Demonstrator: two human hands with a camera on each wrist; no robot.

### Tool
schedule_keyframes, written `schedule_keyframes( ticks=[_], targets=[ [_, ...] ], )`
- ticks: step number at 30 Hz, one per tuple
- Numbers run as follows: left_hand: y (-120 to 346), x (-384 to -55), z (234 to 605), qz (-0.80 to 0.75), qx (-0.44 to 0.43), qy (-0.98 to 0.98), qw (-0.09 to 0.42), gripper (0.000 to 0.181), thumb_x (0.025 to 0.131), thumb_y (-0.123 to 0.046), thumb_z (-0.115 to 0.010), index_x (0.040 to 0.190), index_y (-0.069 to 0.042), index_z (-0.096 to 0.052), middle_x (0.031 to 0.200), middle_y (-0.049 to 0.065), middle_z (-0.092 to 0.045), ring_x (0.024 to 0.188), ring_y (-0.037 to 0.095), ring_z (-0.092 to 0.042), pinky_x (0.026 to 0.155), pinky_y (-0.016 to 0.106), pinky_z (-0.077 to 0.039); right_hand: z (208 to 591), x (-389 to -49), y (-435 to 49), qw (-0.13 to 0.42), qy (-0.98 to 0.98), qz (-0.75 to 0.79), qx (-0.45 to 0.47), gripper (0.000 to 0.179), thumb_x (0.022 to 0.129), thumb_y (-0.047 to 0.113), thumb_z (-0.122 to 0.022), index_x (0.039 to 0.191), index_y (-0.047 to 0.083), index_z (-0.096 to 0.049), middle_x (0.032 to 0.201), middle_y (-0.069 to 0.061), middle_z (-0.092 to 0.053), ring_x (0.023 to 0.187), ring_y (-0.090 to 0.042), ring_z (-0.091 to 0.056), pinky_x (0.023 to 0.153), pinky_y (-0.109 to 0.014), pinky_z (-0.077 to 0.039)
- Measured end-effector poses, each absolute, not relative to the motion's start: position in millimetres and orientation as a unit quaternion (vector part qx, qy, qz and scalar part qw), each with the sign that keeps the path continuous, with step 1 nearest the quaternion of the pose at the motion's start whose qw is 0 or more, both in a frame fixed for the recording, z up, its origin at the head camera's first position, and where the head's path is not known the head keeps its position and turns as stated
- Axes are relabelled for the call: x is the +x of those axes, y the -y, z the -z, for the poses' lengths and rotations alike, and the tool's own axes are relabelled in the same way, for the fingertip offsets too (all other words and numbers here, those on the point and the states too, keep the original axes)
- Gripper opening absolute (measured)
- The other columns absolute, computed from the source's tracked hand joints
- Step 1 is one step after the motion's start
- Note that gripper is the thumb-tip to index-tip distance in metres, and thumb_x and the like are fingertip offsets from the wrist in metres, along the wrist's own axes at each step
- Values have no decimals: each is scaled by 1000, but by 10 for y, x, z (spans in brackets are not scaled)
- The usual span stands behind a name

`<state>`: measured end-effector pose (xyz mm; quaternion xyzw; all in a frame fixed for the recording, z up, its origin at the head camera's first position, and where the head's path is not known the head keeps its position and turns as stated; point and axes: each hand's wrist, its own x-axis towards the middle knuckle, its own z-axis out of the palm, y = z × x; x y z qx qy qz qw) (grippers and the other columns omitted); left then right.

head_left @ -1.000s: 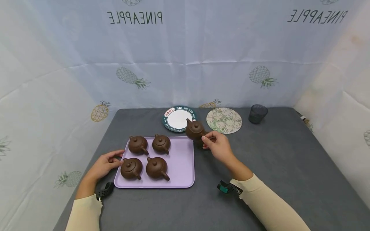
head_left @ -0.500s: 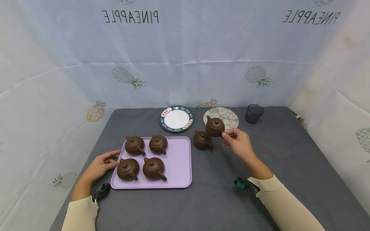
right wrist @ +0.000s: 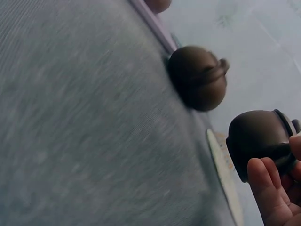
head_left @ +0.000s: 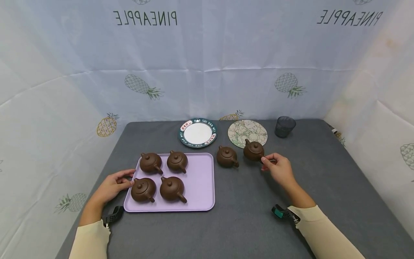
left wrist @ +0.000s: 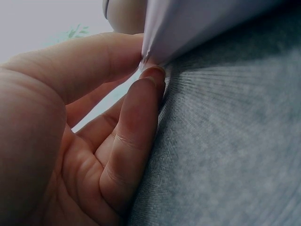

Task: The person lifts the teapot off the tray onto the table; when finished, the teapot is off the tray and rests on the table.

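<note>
My right hand (head_left: 279, 169) pinches the handle of a brown teapot (head_left: 253, 150) near the front edge of the round patterned mat (head_left: 243, 130). In the right wrist view this held teapot (right wrist: 258, 136) shows a gap from the grey cloth below. Left of it, another brown teapot (head_left: 226, 157) sits on the cloth. Several matching teapots (head_left: 172, 188) stand in two rows on a lilac tray (head_left: 201, 187). At the tray's left side, my left hand (head_left: 113, 185) grips the rim, thumb and fingertips meeting at the edge in the left wrist view.
A white plate with a green lettered border (head_left: 197, 133) lies behind the tray. Toward the back right stands a dark glass (head_left: 284, 127). A pineapple-print curtain (head_left: 207, 86) closes off the back and both sides of the grey table (head_left: 239, 223).
My right hand has carried a teapot from beside the tray to the right, then lowered it, revealing the other teapot beside the tray. The left hand stays at the tray rim.
</note>
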<state>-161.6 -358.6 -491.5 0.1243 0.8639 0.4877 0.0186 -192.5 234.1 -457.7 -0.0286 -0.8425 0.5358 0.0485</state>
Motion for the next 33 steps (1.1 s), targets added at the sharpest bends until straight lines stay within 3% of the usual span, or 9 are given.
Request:
schedule_keyframes(
  ticks=[6,12,19,23,28,33],
  targets=[
    [3599,-1613,4938,-491,125,-862,20,46,89,-3,-70,130,8,-54,106,7,-63,75,10,-63,69,18,-45,4704,-1934,-2378,40,835,-548,-33,21,96,14,-63,98,-7,-60,82,-18,-68,67,-20,-69,65,-31,-55],
    [3617,-1607,4958,-500,129,-856,24,46,89,-1,-69,131,10,-53,110,14,-63,76,9,-64,69,19,-47,4779,-1937,-2384,41,827,-560,-28,21,96,13,-64,97,-8,-60,82,-19,-67,66,-18,-67,64,-32,-55],
    [3613,-1619,4951,-494,119,-861,27,45,89,-5,-70,130,7,-54,109,9,-64,77,10,-64,71,19,-46,4805,-1942,-2377,40,816,-576,-25,20,96,11,-63,97,-9,-60,84,-22,-67,66,-16,-67,64,-32,-55],
    [3596,-1607,4930,-495,115,-861,29,46,89,-5,-70,130,8,-54,111,18,-62,77,10,-64,71,19,-46,4810,-1944,-2374,36,812,-582,-25,19,96,9,-63,97,-9,-59,84,-22,-66,65,-17,-67,63,-33,-55],
    [3596,-1612,4925,-493,110,-862,29,47,89,-5,-70,131,8,-54,110,9,-64,77,10,-64,71,19,-46,4822,-1960,-2382,34,815,-578,-22,20,96,10,-63,97,-9,-59,81,-20,-66,64,-17,-67,62,-33,-55],
    [3591,-1627,4930,-491,110,-864,29,47,89,-4,-70,131,8,-54,111,12,-63,77,10,-64,71,19,-46,4831,-1974,-2407,30,821,-570,-16,24,96,14,-63,98,-9,-59,83,-21,-65,65,-18,-66,63,-32,-55]
  ],
)
